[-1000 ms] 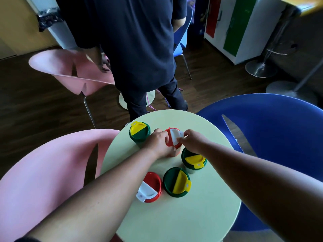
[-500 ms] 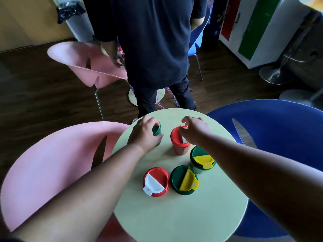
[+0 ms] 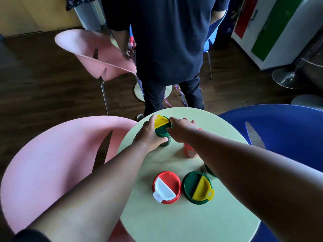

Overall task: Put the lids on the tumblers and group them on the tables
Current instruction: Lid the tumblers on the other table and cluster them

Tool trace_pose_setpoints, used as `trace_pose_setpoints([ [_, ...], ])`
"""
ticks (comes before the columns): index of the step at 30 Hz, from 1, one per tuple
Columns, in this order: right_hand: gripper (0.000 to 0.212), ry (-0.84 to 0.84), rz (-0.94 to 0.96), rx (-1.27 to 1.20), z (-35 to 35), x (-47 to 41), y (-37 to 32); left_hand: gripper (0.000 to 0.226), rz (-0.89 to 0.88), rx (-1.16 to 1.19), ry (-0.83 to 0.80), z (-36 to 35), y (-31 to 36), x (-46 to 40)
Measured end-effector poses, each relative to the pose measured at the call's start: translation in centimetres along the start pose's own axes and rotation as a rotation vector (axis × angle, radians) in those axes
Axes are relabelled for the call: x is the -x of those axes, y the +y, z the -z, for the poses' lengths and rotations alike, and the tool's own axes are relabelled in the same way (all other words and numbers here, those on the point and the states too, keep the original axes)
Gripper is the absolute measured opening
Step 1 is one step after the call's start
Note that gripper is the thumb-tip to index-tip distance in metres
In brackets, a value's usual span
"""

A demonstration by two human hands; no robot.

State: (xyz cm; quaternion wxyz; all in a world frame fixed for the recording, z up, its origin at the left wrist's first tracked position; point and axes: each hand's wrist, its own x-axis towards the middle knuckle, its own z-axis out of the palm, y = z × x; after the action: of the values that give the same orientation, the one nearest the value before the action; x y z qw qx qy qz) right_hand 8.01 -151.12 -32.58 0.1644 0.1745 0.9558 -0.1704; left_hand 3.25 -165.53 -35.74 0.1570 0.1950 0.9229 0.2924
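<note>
Partly, the right forearm hides the red tumbler.

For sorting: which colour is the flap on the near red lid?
White, seen in the head view.

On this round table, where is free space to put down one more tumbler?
Free: the near part of the table, below the red lid and green lid. Crowded: the far side, where both hands meet at the green tumbler.

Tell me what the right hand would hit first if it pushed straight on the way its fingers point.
Little on the table, it seems: the right hand points at the far table rim, past the green tumbler. Beyond stand a person's dark trouser legs, though depth is unclear.
</note>
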Motion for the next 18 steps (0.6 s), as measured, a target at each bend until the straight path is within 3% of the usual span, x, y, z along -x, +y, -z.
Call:
trace_pose_setpoints([
  [10,0.035,0.046,0.002,-0.014,-0.3,0.7,0.3,0.101,0.026,-0.012,-0.012,0.5,-0.4,1.6],
  [18,0.032,0.051,0.099,0.156,-0.2,4.6,0.4,0.101,0.061,-0.012,-0.010,-0.2,0.1,5.6],
])
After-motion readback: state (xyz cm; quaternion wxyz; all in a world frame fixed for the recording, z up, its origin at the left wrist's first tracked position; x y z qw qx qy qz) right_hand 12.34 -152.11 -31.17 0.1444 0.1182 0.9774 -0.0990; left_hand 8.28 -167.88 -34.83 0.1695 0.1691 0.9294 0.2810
